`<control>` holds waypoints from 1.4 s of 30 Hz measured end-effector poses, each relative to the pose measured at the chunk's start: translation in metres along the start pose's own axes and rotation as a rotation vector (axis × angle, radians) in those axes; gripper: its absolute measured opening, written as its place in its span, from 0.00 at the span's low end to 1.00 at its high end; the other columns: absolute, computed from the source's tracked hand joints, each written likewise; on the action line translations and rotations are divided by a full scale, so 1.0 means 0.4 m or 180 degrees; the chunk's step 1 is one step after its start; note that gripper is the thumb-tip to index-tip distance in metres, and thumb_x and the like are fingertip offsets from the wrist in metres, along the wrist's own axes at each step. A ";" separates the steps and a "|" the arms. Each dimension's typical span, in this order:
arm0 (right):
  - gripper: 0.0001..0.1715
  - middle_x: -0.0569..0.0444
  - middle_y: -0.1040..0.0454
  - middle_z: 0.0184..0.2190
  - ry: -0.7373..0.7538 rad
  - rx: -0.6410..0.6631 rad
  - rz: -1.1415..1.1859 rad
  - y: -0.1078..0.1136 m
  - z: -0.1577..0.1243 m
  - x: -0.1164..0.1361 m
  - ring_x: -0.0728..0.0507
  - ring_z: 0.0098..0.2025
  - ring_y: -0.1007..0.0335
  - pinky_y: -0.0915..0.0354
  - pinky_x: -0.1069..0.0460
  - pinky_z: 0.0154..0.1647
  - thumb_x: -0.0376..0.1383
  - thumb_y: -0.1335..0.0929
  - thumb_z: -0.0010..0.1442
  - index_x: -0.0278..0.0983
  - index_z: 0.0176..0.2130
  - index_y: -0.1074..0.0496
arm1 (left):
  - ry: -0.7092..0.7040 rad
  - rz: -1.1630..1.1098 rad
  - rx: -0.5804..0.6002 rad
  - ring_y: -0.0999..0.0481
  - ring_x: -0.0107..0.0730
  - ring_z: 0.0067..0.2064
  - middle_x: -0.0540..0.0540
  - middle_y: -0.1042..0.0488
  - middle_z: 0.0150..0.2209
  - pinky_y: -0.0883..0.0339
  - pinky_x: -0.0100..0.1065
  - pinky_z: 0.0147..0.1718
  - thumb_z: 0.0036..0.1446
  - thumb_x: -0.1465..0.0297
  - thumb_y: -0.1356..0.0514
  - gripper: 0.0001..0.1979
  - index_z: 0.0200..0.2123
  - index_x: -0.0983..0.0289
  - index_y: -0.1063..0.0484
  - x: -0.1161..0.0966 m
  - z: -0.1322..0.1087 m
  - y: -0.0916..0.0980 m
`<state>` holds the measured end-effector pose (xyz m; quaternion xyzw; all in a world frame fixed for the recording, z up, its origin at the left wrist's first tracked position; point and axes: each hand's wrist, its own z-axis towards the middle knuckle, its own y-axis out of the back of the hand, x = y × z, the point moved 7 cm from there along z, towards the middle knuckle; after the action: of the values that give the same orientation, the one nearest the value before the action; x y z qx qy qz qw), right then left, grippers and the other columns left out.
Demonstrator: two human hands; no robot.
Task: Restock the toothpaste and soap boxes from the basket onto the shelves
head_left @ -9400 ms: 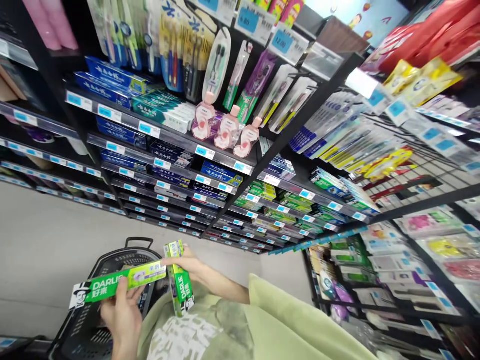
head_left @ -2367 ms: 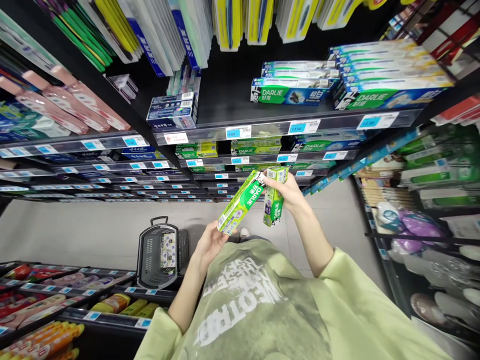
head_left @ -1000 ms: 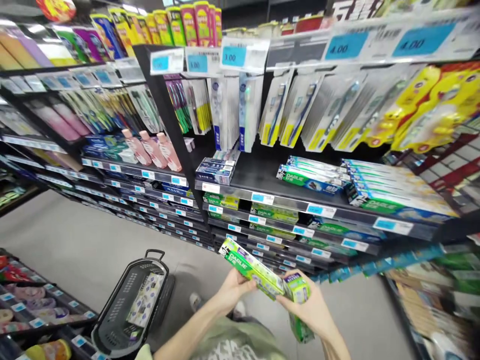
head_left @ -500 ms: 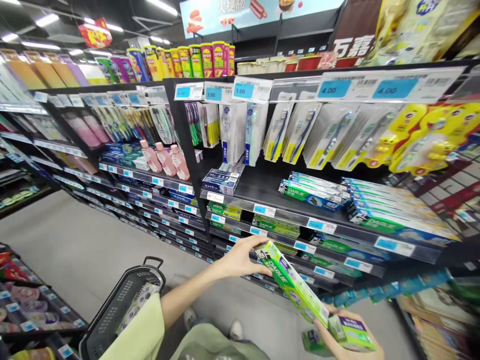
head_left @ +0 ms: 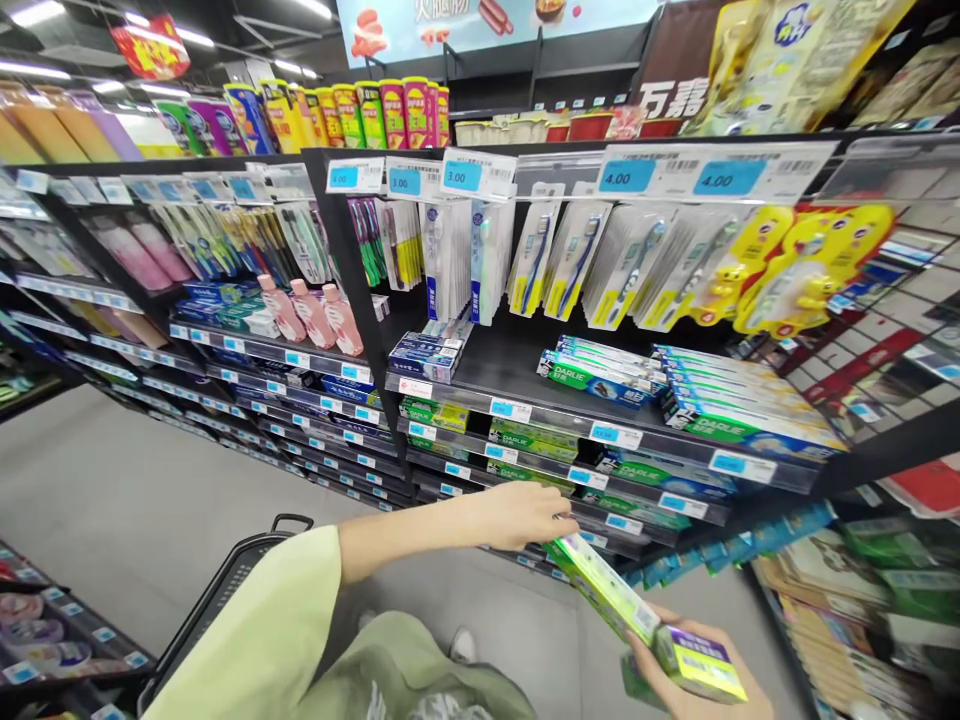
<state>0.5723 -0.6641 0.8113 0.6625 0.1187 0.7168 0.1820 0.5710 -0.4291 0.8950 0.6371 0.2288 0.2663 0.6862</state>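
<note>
My left hand (head_left: 525, 515) reaches forward from a pale green sleeve, fingers pinched on the upper end of a long green toothpaste box (head_left: 604, 590). The box slants down to the right in front of the lower shelf edges (head_left: 637, 525). Its lower end rests against my right hand (head_left: 690, 690) at the bottom edge of the view. That hand is closed on a second, shorter green box (head_left: 697, 665) with a purple and white face. Green Darlie boxes (head_left: 532, 440) lie on the shelves just behind my left hand.
A black shopping basket (head_left: 225, 585) stands on the grey floor at lower left, partly behind my sleeve. Toothbrush packs (head_left: 555, 255) hang above stacked toothpaste boxes (head_left: 735, 400). Pink bottles (head_left: 311, 312) stand on a shelf to the left. A low shelf (head_left: 45, 620) juts in at far left.
The view has lifted from my lap to the shelves. My left hand has carried the long box's end slightly right and closer to the lower shelves; my right hand has sunk towards the frame's bottom.
</note>
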 end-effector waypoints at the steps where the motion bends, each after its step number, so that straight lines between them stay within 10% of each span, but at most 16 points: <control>1: 0.30 0.46 0.17 0.34 -0.0026 0.0004 0.0023 -0.006 0.001 0.002 0.36 0.30 0.22 0.22 0.47 0.27 0.58 0.22 0.37 0.42 0.32 0.28 | 0.0027 -0.0001 0.0081 0.27 0.42 0.43 0.61 0.26 0.43 0.34 0.39 0.34 0.58 0.80 0.42 0.15 0.49 0.68 0.29 0.009 0.001 -0.010; 11: 0.35 0.42 0.18 0.43 -0.0867 -0.0324 0.0855 -0.007 -0.006 -0.132 0.35 0.34 0.19 0.24 0.50 0.27 0.54 0.19 0.40 0.34 0.41 0.22 | 0.1749 0.0368 -0.0260 0.29 0.48 0.52 0.65 0.31 0.52 0.31 0.39 0.42 0.57 0.81 0.45 0.19 0.52 0.66 0.34 0.429 -0.077 0.168; 16: 0.37 0.44 0.19 0.40 -0.1075 -0.0214 0.1249 -0.036 -0.038 -0.186 0.38 0.33 0.20 0.24 0.51 0.28 0.52 0.18 0.38 0.34 0.41 0.26 | 0.2121 0.0510 -0.0020 0.26 0.47 0.49 0.66 0.32 0.53 0.32 0.40 0.47 0.58 0.81 0.45 0.18 0.52 0.67 0.35 0.560 -0.106 0.183; 34: 0.34 0.47 0.21 0.37 -0.1027 -0.0010 0.1454 -0.075 -0.050 -0.184 0.39 0.32 0.21 0.25 0.50 0.31 0.49 0.18 0.40 0.34 0.39 0.27 | 0.2429 0.0450 0.0726 0.26 0.48 0.55 0.67 0.29 0.56 0.31 0.39 0.53 0.58 0.75 0.43 0.23 0.57 0.69 0.35 0.609 -0.153 0.130; 42: 0.32 0.47 0.21 0.33 -0.0907 -0.0103 0.1480 -0.080 -0.034 -0.137 0.39 0.29 0.21 0.27 0.49 0.30 0.52 0.19 0.41 0.34 0.36 0.25 | 0.2337 -0.0529 -0.0131 0.39 0.48 0.70 0.67 0.42 0.71 0.43 0.42 0.67 0.65 0.53 0.49 0.38 0.70 0.70 0.48 0.608 -0.017 0.210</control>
<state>0.5653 -0.6572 0.7470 0.7632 -0.0749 0.6407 0.0380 0.7435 -0.2603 0.9842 0.4645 0.5051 0.4249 0.5904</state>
